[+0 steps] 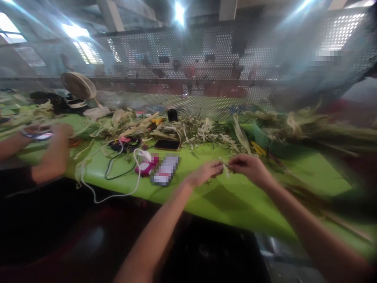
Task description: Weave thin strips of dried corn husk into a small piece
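Note:
My left hand (206, 172) and my right hand (250, 168) meet over the green table, fingertips closed in a pinch. Between them is a small pale strip (226, 171), which looks like a piece of dried husk. Its finer shape is blurred. Behind my hands lies a heap of cut pale scraps (206, 129). A long dry husk (240, 133) leans toward the table just beyond my right hand. To the left of my left hand rests a phone with a lit, blurred-out screen (166, 171).
A dark phone (167, 144), a magenta item with a white plug (147, 166) and a looping white cable (118, 194) lie left. A co-worker's hands (55, 137) are at far left, near a fan (78, 85). Husks (297, 125) pile at right; perforated metal mesh (188, 59) stands behind.

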Tool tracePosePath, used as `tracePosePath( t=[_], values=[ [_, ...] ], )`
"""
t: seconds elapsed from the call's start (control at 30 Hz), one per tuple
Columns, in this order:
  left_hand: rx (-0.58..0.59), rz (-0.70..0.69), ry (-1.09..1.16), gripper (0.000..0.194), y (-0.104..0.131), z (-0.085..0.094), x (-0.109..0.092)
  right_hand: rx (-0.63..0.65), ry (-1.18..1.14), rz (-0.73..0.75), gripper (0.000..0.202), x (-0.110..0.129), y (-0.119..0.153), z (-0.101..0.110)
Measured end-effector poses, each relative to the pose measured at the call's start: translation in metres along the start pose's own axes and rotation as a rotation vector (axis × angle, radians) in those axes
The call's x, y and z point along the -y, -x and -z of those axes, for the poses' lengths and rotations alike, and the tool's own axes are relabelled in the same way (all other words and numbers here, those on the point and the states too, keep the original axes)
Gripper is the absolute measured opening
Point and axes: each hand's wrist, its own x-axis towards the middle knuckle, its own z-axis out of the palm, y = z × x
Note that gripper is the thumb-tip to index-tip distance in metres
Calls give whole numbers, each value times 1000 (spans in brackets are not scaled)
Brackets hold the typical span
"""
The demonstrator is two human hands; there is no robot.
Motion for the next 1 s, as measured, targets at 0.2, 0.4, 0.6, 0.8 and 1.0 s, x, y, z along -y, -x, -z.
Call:
tracePosePath(
  t=[0.2, 0.4, 0.6, 0.8, 1.0],
  values=[
    [39, 4, -22, 44, -14, 5, -12, -72, 201, 56, 22, -5, -8, 3],
    [22, 21, -80, 44, -33, 15, -15, -77, 311, 87, 20, -14, -21, 13],
    [8, 27, -144, 42, -42, 23, -4, 1, 416, 127, 13, -11, -30, 20],
    [-16, 54, -213, 39, -44, 27, 2, 15, 446, 156, 14, -12, -31, 16],
    [-12, 49, -175, 40, -45, 30, 8, 0, 449, 205, 15, -14, -30, 11]
  ],
)
